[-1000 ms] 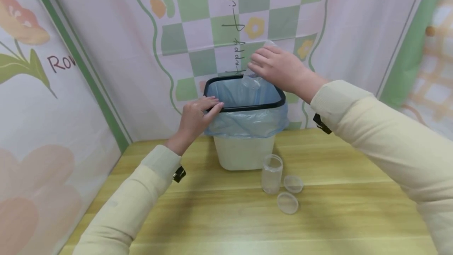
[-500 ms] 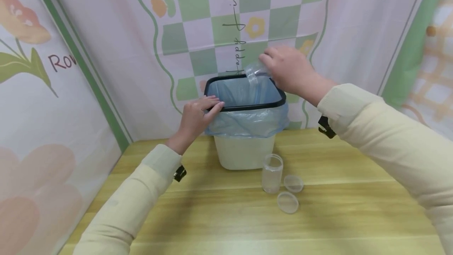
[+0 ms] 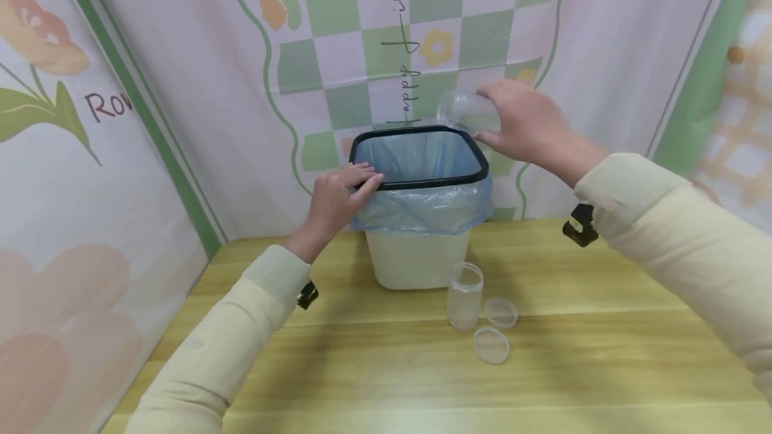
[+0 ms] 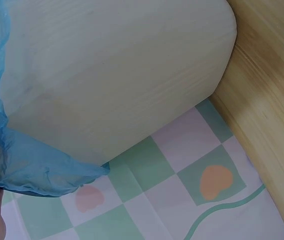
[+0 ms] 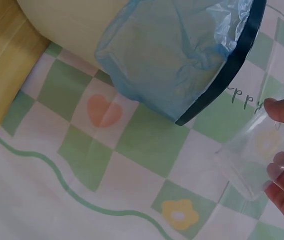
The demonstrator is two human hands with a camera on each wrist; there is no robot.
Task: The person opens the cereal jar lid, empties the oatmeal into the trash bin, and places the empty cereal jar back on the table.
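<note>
A small white trash can point(image 3: 416, 260) stands on the table, lined with a blue plastic bag point(image 3: 422, 209) folded over its black rim point(image 3: 434, 184). My left hand point(image 3: 334, 199) rests on the rim's near left corner, fingers and thumb laid over it. Past the can's right side, my right hand point(image 3: 525, 119) grips a clear plastic jar point(image 3: 464, 111), tilted nearly level with its mouth toward the can. In the right wrist view, thumb and fingers wrap the jar point(image 5: 247, 150). A second clear jar point(image 3: 464, 300), uncapped, stands in front of the can.
Two translucent round lids point(image 3: 500, 313) lie on the wooden table point(image 3: 362, 367), right of the standing jar. A printed checkered cloth point(image 3: 328, 2) hangs close behind the can, with another cloth wall point(image 3: 90, 206) at the left.
My right hand has drawn back to the right with the clear jar, from over the can to beside its rim, and the jar has tipped from mouth-down to nearly level. My left hand stays put.
</note>
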